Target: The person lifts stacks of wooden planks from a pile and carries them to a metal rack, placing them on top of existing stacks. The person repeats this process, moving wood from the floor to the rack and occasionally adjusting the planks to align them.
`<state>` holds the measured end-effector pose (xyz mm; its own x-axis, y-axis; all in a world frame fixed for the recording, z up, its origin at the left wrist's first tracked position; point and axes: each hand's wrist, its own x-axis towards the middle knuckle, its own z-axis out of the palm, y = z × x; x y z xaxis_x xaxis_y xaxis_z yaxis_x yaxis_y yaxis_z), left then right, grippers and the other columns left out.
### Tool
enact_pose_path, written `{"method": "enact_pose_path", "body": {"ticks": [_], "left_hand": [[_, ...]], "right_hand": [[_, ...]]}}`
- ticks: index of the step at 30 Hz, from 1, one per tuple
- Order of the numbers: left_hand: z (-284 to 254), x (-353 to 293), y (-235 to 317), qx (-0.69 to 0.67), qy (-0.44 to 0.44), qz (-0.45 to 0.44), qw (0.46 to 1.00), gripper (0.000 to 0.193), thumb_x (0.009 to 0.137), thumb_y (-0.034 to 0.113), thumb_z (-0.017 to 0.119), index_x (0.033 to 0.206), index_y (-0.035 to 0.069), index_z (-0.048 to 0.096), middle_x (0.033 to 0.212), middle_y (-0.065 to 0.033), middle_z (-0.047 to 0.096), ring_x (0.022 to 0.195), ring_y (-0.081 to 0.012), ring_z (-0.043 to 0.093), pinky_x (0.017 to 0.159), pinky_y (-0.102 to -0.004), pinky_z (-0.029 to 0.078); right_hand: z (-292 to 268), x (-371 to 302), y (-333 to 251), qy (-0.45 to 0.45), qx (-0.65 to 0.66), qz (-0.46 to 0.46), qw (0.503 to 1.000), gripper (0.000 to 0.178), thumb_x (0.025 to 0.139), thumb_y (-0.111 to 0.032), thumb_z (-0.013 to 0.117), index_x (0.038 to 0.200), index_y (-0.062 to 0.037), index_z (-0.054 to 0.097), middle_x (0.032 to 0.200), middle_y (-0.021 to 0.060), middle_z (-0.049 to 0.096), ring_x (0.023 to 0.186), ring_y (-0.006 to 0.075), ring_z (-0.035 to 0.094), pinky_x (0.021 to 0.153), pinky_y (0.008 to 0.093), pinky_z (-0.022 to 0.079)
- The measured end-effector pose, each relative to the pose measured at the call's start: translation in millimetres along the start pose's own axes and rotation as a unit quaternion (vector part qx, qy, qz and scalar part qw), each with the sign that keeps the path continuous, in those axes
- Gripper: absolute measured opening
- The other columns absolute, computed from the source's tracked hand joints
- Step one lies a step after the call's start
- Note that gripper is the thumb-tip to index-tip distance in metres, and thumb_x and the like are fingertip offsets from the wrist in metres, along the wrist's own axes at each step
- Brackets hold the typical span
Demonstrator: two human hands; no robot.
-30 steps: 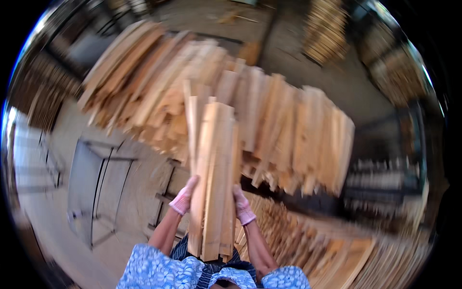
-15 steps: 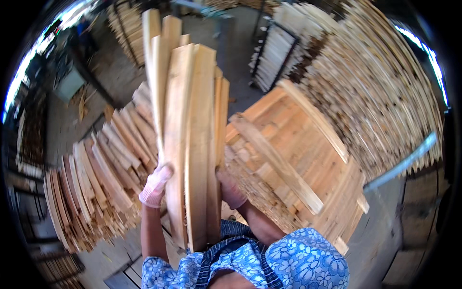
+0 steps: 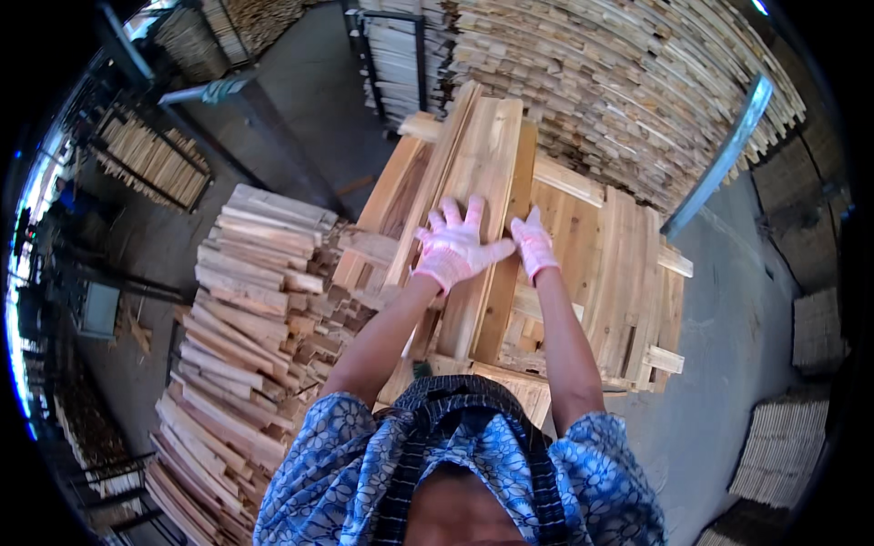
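Several long pale wooden boards [image 3: 496, 155] lie side by side across a stack of planks [image 3: 619, 309]. My left hand [image 3: 455, 247], in a pinkish-white knit glove, rests flat on top of these boards with its fingers spread. Gloved the same way, my right hand [image 3: 534, 244] is against the right side of the boards, its fingers stretched forward and not wrapped round anything. Crosswise wooden strips [image 3: 569, 182] show on the stack to the right of the boards.
A long pile of loose boards [image 3: 241, 337] runs along my left. Beyond the plank stack rises a high wall of stacked wood [image 3: 619, 82]. A slanted metal post [image 3: 719, 155] stands at the right, and a metal frame [image 3: 273, 136] at the far left.
The boards, held upright between both hands before, now lie on the plank stack. My left hand has loosened and spread flat on them. The view has turned to the right.
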<state>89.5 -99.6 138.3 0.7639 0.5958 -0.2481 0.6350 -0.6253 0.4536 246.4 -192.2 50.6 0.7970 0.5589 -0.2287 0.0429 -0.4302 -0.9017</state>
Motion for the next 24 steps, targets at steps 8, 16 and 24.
{"method": "enact_pose_path", "body": {"ticks": [8,16,24], "left_hand": [[14.0,13.5,-14.9,-0.012,0.032,0.021,0.999,0.106,0.078,0.068,0.066,0.159,0.017,0.022,0.159,-0.0322,0.022,0.144,-0.0510,0.029,0.115,-0.0600,0.027],[41.8,19.6,-25.4,0.000,0.084,0.011,0.996,0.104,0.080,0.062,0.069,0.161,0.019,0.021,0.161,-0.0282,0.023,0.145,-0.0490,0.030,0.117,-0.0551,0.028],[50.4,11.1,38.9,0.149,0.077,-0.060,0.984,0.106,0.081,0.054,0.073,0.162,0.023,0.013,0.160,-0.0297,0.023,0.144,-0.0483,0.032,0.117,-0.0546,0.030]], "right_hand": [[-8.7,-11.4,-11.6,-0.035,0.182,0.076,0.980,0.099,0.083,-0.035,0.076,0.156,0.0046,0.024,0.152,0.0251,0.046,0.136,0.0320,0.050,0.106,0.0388,0.045],[-146.8,-75.5,58.2,0.032,0.259,0.057,0.964,0.090,0.078,-0.020,0.085,0.151,0.0040,0.038,0.120,0.0125,0.068,0.107,0.0179,0.066,0.092,0.0304,0.053],[-399.4,-72.9,203.3,0.123,0.193,0.084,0.970,0.087,0.081,-0.022,0.083,0.152,0.0009,0.036,0.118,0.0108,0.068,0.109,0.0198,0.065,0.095,0.0324,0.052]]}}
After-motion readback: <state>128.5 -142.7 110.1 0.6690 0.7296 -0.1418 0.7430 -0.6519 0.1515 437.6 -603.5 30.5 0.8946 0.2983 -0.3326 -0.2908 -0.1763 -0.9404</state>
